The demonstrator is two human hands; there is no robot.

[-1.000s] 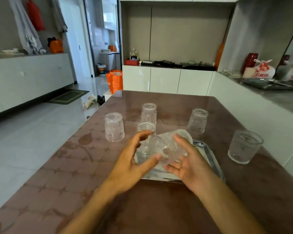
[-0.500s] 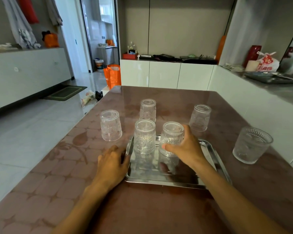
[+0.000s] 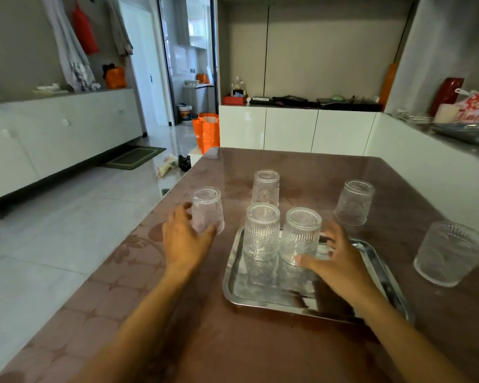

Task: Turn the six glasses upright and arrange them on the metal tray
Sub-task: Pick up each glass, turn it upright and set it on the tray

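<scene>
A metal tray (image 3: 263,293) lies on the brown table. Two ribbed clear glasses stand upright side by side at its far left end, the left tray glass (image 3: 262,233) and the right tray glass (image 3: 302,236). My right hand (image 3: 340,261) is spread beside the right one, thumb tip at its base, fingers apart. Three glasses stand upside down on the table: the left glass (image 3: 208,210), the back glass (image 3: 266,187) and the right glass (image 3: 354,203). My left hand (image 3: 184,239) cups the left glass, which rests on the table. A sixth glass (image 3: 450,254) stands at the far right, wide rim on top.
The table's left edge runs close to my left hand, with tiled floor beyond it. A white counter wall borders the table on the right, just past the far-right glass. White cabinets and an orange bag (image 3: 206,131) stand behind the table's far end.
My right hand set the second glass upright on the tray and has loosened its grip. My left hand left the tray's corner and moved up-left to the upside-down left glass.
</scene>
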